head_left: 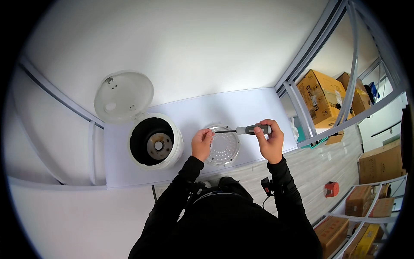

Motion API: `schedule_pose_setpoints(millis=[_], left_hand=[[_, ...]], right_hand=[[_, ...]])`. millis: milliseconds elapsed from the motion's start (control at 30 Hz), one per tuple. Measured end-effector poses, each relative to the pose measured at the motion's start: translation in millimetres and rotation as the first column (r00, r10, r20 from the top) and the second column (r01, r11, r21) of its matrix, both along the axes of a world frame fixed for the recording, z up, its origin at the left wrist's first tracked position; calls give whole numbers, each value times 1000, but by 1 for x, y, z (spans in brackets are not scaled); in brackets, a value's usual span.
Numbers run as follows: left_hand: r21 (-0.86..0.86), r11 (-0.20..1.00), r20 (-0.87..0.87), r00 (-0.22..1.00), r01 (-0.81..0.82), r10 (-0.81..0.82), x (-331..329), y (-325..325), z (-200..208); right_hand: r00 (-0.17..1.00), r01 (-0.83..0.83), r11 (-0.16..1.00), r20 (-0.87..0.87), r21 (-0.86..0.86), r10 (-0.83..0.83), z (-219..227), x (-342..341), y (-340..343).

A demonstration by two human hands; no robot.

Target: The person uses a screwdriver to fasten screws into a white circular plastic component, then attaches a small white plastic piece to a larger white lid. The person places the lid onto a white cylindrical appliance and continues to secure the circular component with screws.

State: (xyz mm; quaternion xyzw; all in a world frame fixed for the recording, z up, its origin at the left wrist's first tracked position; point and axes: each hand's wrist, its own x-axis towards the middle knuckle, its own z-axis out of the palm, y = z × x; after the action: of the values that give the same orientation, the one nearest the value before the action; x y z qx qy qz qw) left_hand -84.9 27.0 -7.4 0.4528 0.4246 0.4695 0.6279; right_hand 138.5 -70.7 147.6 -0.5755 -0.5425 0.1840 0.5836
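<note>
My right hand grips the grey handle of a screwdriver, its dark shaft pointing left. At the tip of that shaft are the pinched fingers of my left hand; whatever they hold, if anything, is too small to make out. Below the screwdriver lies a round inner lid, pale with a shiny rim and many small holes, partly behind my left hand. To the left stands a white rice cooker, its outer lid swung up and back. No inner pot hides the round metal heating plate inside its dark well.
A white table carries the cooker and inner lid, with a pale wall behind. Grey metal frame posts rise at its right. Cardboard boxes stand beyond them, others on a shelf at lower right. A red stool is on the floor.
</note>
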Motion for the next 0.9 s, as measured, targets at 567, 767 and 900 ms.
schedule_pose_setpoints(millis=[567,767,900], left_hand=[[-141,986,203,977,91,-61,89,-115,50],[-110,977,277,949,184,-147,124,-166,50],[-77,968,284,936,237,-207,139,-196,63]], right_hand=[[937,-50,998,-345,48,63,-32,95,-144],[940,-83,992,-323,98,111,-24,128,-198],[940,-64,991,-328,113,98,-24,148,-229]])
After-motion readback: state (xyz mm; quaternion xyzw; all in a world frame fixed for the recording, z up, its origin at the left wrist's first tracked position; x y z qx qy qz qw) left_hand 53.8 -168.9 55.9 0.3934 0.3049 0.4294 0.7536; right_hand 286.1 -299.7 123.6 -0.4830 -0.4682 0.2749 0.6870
